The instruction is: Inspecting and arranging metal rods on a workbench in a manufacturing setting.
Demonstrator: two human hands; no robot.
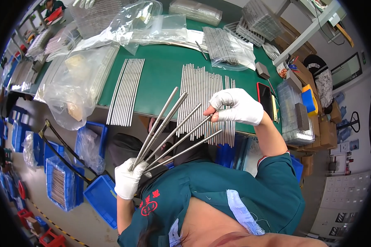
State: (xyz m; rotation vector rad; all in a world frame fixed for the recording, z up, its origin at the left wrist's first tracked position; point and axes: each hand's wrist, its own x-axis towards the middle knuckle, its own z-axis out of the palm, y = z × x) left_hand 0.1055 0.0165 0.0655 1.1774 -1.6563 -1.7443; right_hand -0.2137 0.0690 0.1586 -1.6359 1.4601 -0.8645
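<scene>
Gloved left hand (128, 178) closes round the lower ends of fanned metal rods (167, 119); right hand (237, 107) pinches one rod's upper end. Location: near side of green table (163, 66). Apparent step: separating rods singly; next move calls for steady left grip.
</scene>
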